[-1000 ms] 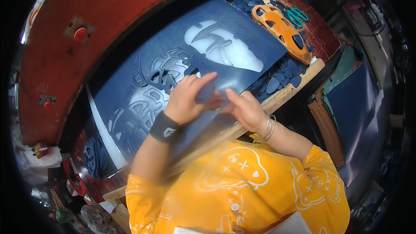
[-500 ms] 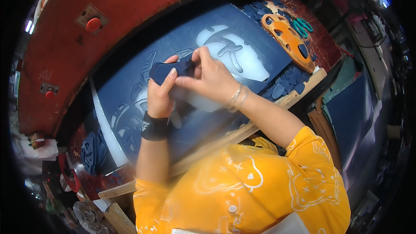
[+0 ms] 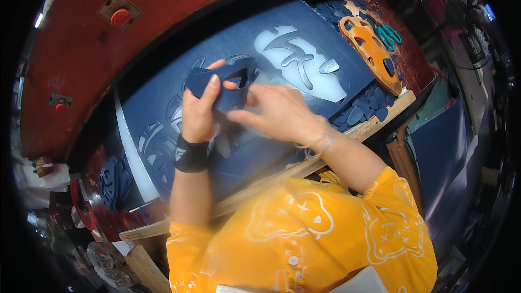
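My left hand (image 3: 199, 109), with a black band on its wrist, is closed around a dark blue cut-out sheet piece (image 3: 230, 97), thumb on top. One fingertip shows through an opening in it. My right hand (image 3: 282, 111) is at the piece's right edge, fingers curled and thumb against it; motion smears it slightly. Both hands are above a large dark blue sheet (image 3: 228, 43) with curved shapes cut into it. A white area (image 3: 320, 84) shows through a big cut-out, and a small shiny offcut (image 3: 329, 66) rests there.
An orange template with holes (image 3: 369, 49) lies at the right, beside green-handled scissors (image 3: 389, 37) and scattered blue scraps (image 3: 363, 106). A wooden rail (image 3: 380, 111) runs along the near edge. Behind stands a red machine body (image 3: 163, 5) with a red button (image 3: 120, 18). Blue cut pieces (image 3: 115, 182) are piled at left.
The blue piece has opened out and shows more of its holes. My right hand has shifted lower and to the right. A small offcut now lies on the white area.
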The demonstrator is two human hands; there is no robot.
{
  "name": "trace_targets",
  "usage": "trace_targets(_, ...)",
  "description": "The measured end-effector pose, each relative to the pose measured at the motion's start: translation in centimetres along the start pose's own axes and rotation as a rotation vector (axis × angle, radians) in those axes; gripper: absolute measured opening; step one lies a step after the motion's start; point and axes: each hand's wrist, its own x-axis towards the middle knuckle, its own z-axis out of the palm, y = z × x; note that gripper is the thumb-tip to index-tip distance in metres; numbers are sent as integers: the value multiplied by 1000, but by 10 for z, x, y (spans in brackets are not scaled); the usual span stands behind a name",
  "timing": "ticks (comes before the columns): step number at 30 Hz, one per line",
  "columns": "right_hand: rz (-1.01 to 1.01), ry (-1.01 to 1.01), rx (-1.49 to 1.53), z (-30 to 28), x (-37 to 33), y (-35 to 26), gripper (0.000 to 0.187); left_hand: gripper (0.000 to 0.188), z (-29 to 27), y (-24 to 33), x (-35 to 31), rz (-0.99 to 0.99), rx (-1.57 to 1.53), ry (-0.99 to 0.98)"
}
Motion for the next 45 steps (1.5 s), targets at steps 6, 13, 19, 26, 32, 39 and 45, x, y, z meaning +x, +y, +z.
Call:
trace_targets(6,-239,167,43,6,10,26,24,38,-23,2,5,88,-50,13)
trace_targets(13,18,266,-221,-27,-27,71,18,33,-140,112,20,572,-321,424)
trace_targets(19,300,-261,400,-24,-68,38,12,47,-65,70,-32,509,1105,-67)
trace_targets(26,322,-751,1005,31,-86,10,18,59,-15,5,-93,309,1497,-479)
trace_targets(32,155,-491,992,16,-76,-2,14,62,-30,2,-89,320,1555,-493)
trace_targets(39,-25,-259,477,4,4,-9,19,55,-20,18,-84,321,1562,-652)
trace_targets(45,-252,-222,120,45,91,-19,27,53,-32,20,-91,443,1459,-488)
